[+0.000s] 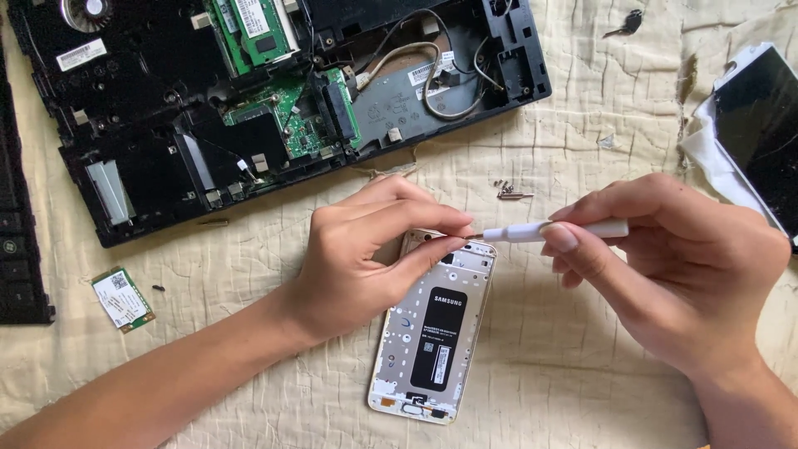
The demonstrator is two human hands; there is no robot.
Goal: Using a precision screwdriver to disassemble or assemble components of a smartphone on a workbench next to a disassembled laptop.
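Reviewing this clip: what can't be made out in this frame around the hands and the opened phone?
- Head view: the white screwdriver tip, and any screw under it, hidden by the left hand fingertips.
- The opened phone top corner, covered by that hand.
- The right hand palm side, turned away.
- The loose screws, too small to count.
- The opened laptop, cut off by the top edge.

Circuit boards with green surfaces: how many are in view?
3: two in the opened laptop, the memory module and the mainboard; one small loose card on the cloth. Others may be hidden.
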